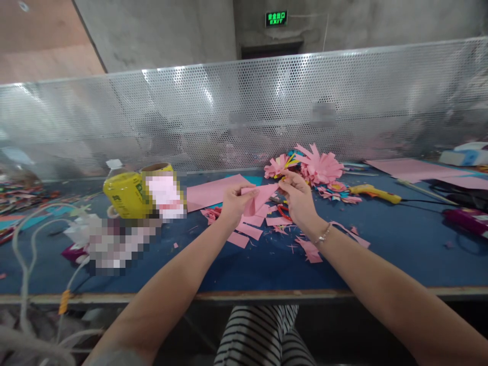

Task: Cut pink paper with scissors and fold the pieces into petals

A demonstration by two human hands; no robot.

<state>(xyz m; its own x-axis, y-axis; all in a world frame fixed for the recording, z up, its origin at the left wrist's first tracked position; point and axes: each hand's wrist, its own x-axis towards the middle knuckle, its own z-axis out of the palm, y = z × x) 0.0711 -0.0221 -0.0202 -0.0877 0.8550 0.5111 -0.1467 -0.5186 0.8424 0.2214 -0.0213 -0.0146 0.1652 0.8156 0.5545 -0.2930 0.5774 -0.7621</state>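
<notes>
A piece of pink paper (pixel 263 197), bent over on itself, is held up above the table between both hands. My left hand (pixel 237 202) pinches its left end, thumb on top. The right end is gripped by the fingertips of my right hand (pixel 296 193), which has a bracelet at the wrist. Under the hands lie several cut pink paper pieces (pixel 249 231) and red-handled scissors (pixel 284 212), partly hidden. Just behind my right hand sits a fringed pink paper flower (pixel 320 166), beside a smaller one (pixel 277 165).
A yellow glue gun (pixel 375 193) with a black cord lies at the right. Pink sheets (pixel 415 169) lie behind it. On the left stand a yellow-labelled bottle (pixel 124 190) and a yellow can (pixel 179 185); white cables (pixel 25 249) cross the table edge. A perforated metal panel (pixel 213 117) closes the back.
</notes>
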